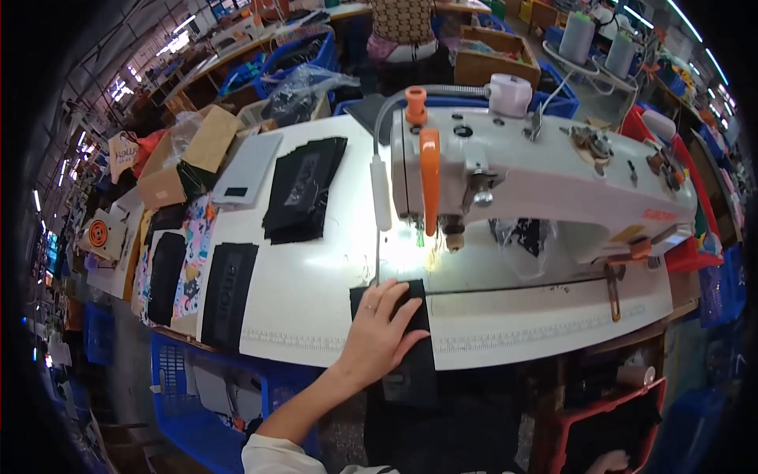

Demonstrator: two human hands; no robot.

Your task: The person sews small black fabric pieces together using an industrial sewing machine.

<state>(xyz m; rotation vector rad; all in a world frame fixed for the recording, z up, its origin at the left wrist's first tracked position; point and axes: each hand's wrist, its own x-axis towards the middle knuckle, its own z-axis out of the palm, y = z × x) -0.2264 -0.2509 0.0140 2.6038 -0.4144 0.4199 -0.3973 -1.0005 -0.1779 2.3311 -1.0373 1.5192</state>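
My left hand [383, 324] lies palm down on a black fabric piece [418, 371] at the front edge of the sewing table, its fingers spread over the cloth. The piece reaches toward the needle area and hangs over the edge. Just beyond my fingertips stands a white sewing machine [545, 158] with an orange lever and a lit needle area. At the bottom right, my right hand [609, 462] is only partly in view, beside black cloth [612, 433] in a red bin [562, 426]. Its fingers are too cut off to show a grip.
Black fabric stacks [304, 189] and printed black pieces [229, 292] lie on the table's left. A cardboard box [185, 154] stands farther left. A blue basket [178, 419] sits below the table. Metal tweezers or a clip [614, 292] lie at right. A person [403, 31] is behind.
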